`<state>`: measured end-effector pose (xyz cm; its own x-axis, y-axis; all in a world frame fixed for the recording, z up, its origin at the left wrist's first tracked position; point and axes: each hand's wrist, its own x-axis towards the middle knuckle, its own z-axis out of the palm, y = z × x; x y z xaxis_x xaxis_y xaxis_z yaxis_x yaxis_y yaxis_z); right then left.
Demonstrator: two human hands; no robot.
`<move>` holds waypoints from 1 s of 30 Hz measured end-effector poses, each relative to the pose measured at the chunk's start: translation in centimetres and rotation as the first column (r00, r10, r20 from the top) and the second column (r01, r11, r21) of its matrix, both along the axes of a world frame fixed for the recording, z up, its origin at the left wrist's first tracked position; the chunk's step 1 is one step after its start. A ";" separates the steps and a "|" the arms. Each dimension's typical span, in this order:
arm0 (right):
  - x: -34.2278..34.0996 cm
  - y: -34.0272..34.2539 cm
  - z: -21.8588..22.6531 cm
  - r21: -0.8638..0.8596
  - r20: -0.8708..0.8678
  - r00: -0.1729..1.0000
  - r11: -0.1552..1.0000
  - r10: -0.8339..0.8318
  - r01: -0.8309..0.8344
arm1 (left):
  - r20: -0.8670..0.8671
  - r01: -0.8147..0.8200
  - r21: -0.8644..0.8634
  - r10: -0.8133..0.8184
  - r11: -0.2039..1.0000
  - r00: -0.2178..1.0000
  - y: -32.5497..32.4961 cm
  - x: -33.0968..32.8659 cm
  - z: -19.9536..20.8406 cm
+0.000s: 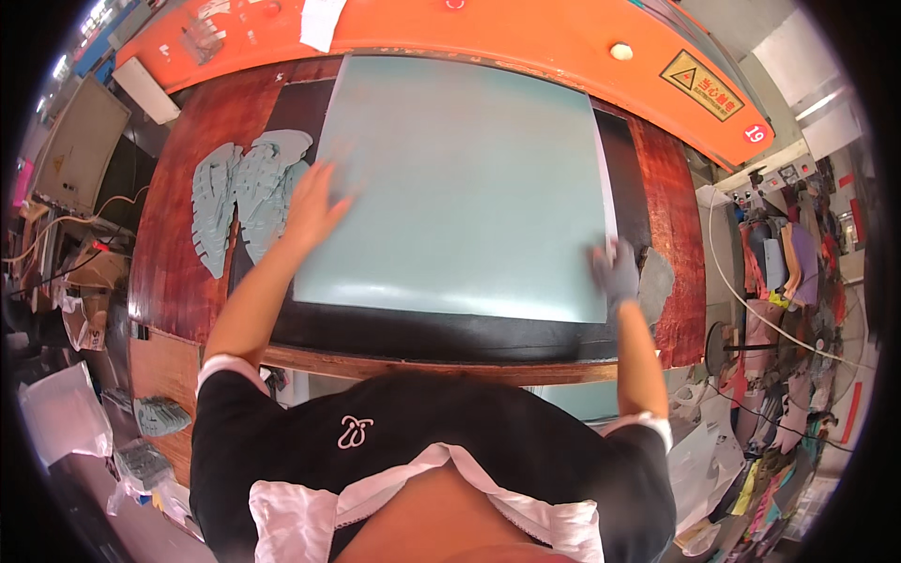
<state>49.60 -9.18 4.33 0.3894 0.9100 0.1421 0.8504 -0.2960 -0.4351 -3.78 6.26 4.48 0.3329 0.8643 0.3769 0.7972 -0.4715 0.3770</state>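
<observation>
A large pale blue-green sheet (pixel 469 188) lies flat on the black board (pixel 422 333) in front of me. My left hand (pixel 317 208) is bare and at the sheet's left edge, its fingers apart and slightly blurred, holding nothing I can see. Over the sheet's right edge is my right hand (pixel 617 270), in a grey glove. Motion smears its fingers, so I cannot tell whether they pinch the edge. Left of my left hand lie stacked pale green cut pieces (pixel 216 202) with notched edges. A grey flat piece (pixel 657 283) rests just right of my right hand.
An orange machine beam (pixel 554 42) with a yellow warning label (pixel 702 84) spans the far side. The worn red-brown table (pixel 174 272) extends at both sides. Coloured scraps (pixel 784 258) hang at the right. More notched pieces (pixel 161 416) sit low at the left.
</observation>
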 end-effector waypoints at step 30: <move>2.0 3.0 -3.9 0.015 -0.089 0.895 0.898 -0.436 0.439 | -0.230 -0.288 -0.436 0.204 0.853 0.952 -8.2 -4.4 -1.3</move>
<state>51.64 -6.18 0.45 0.7587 0.6401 0.1207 0.5996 -0.6138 -0.5135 -8.23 -1.95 3.21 0.1082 0.9863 -0.1249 0.9348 -0.0582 0.3505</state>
